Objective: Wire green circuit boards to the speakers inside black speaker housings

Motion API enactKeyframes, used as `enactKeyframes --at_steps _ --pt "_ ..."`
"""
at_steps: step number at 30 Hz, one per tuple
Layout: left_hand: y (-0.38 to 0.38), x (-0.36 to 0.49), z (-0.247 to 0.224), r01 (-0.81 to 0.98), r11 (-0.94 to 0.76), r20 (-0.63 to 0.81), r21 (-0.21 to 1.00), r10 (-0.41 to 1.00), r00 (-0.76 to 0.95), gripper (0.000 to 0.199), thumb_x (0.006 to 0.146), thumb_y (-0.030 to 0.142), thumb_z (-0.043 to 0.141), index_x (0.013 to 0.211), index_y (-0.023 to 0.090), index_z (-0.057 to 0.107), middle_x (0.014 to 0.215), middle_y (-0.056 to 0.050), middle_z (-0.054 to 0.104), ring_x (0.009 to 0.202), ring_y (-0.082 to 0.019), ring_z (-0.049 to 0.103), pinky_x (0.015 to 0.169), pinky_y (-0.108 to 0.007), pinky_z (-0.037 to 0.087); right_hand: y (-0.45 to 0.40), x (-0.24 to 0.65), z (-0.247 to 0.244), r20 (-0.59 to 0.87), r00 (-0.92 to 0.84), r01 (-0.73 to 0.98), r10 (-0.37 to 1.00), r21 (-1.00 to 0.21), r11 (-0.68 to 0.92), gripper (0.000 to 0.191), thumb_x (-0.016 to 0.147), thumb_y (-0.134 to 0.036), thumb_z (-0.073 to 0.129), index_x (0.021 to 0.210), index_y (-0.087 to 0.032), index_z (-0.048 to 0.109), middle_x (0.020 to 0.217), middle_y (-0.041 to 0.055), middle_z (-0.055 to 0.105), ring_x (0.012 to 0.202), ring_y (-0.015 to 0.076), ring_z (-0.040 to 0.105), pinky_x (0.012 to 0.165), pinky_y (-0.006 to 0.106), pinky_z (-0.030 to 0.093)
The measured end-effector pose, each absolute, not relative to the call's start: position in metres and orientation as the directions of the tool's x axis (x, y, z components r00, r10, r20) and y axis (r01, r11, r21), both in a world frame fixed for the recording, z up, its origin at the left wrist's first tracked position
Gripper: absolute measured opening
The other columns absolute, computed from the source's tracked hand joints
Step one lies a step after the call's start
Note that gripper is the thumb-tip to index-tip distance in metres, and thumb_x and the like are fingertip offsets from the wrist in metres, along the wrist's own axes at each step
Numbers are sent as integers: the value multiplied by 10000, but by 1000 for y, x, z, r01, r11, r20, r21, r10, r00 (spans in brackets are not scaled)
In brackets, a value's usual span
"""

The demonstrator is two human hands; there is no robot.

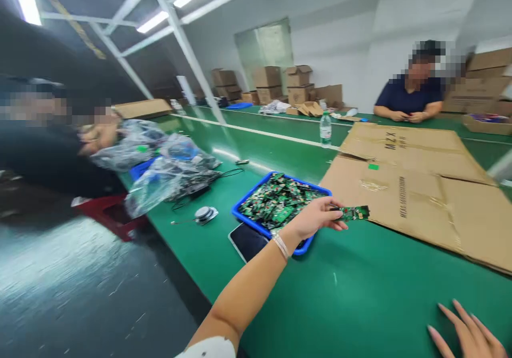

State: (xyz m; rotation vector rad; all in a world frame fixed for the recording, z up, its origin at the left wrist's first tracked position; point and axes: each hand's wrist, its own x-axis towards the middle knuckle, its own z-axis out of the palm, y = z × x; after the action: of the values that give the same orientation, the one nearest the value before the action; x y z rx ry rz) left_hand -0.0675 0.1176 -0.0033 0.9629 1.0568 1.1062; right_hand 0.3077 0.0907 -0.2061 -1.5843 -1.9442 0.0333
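Note:
My left hand (320, 218) reaches over the right edge of a blue tray (248, 222) and pinches a small green circuit board (355, 213) between thumb and fingers. The board sticks out to the right, close to the flattened cardboard. Piled inside the tray are many similar green boards (276, 198). At the lower right, my right hand (466, 328) is over the green table with its fingers spread and nothing in them; part of it is cut off by the frame. A dark flat device (248, 242) lies partly under the tray.
Flattened cardboard (424, 198) covers the table's right side. A water bottle (325, 129) stands behind the tray. Left of the tray are a round speaker (205, 214) and plastic bags (172, 166). One person sits across at the right, another at the far left.

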Motion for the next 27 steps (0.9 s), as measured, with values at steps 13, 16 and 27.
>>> enactKeyframes --at_steps 13,16,27 --pt "100 48 -118 -204 428 -327 880 859 393 426 624 374 789 906 138 574 733 -8 605 653 -134 641 635 -249 530 64 278 -156 272 -82 928 959 -331 173 354 855 -364 516 1179 -229 563 1342 60 471 1247 298 382 1028 528 329" --pt "101 44 -113 -170 399 -308 901 864 398 478 579 426 803 904 152 584 743 2 600 678 -142 632 659 -261 525 59 275 -139 306 -33 930 951 -338 142 335 859 -306 513 1184 -231 548 1347 63 455 1236 254 412 1021 444 386" --pt "101 46 -110 616 -73 -125 784 954 273 333 705 524 503 780 231 642 688 -50 667 650 -267 625 601 -350 472 -144 412 -159 723 691 623 6 -592 -511 559 877 -501 454 1286 -128 380 1225 214 447 1155 369 450 750 516 520"
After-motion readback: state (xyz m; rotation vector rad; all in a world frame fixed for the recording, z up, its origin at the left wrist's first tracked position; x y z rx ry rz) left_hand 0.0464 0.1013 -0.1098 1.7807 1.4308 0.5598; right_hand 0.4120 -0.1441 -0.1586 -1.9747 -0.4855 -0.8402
